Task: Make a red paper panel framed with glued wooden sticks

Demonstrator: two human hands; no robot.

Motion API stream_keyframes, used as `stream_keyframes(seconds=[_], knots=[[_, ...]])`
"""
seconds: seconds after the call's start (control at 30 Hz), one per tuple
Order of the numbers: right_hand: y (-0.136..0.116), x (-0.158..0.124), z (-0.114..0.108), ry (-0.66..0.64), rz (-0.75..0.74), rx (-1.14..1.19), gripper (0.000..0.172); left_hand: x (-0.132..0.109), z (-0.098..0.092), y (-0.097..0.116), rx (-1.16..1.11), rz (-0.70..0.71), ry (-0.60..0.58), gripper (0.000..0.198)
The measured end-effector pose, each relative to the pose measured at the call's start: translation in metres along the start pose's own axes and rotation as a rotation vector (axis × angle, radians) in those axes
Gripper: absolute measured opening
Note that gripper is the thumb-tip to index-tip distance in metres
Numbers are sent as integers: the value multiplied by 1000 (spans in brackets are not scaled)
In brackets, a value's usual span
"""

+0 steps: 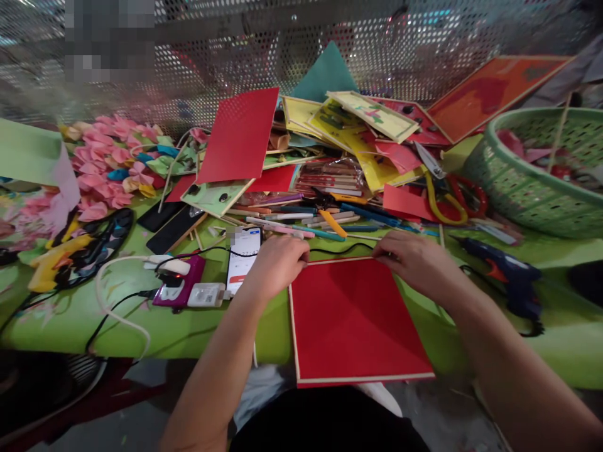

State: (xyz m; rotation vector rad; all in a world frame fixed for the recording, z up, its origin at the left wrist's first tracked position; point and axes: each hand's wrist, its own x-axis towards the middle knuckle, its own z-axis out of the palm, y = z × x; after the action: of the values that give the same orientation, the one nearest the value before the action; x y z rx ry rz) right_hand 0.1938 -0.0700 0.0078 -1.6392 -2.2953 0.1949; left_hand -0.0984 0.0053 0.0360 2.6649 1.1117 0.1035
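A red card [358,320] lies at the front edge of the green table, partly over it. Pale thin strips run along its left, near and far edges; I see none along the right. My left hand [281,262] is closed at the far left corner, fingers curled against the edge. At the far right corner my right hand [417,260] pinches the edge between thumb and fingers. The fingertips partly hide both corners. A black cable [336,250] passes just beyond the far edge, between the hands.
Left stand a phone [242,258], a purple power strip [194,276] with cords and a yellow glue gun [59,260]. Right are a dark blue glue gun [506,273], yellow-handled scissors [445,204] and a green basket [532,194]. Pens, cards and pink paper flowers [110,154] pile up behind.
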Motion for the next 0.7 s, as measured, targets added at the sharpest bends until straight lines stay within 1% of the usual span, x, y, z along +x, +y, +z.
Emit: stream_keyframes(seconds=[0.27, 0.47, 0.57, 0.63, 0.7], knots=[[-3, 0, 2, 20, 2, -26, 18, 0, 3, 3, 34, 3, 6, 12], [-2, -1, 3, 29, -6, -29, 18, 0, 4, 7, 52, 65, -2, 16], [0, 1, 1, 30, -11, 14, 16, 0, 5, 5, 89, 79, -22, 19], [1, 3, -2, 80, 26, 45, 13, -1, 5, 3, 82, 81, -21, 18], [4, 2, -10, 196, 118, 49, 12, -2, 3, 1, 28, 89, -3, 15]])
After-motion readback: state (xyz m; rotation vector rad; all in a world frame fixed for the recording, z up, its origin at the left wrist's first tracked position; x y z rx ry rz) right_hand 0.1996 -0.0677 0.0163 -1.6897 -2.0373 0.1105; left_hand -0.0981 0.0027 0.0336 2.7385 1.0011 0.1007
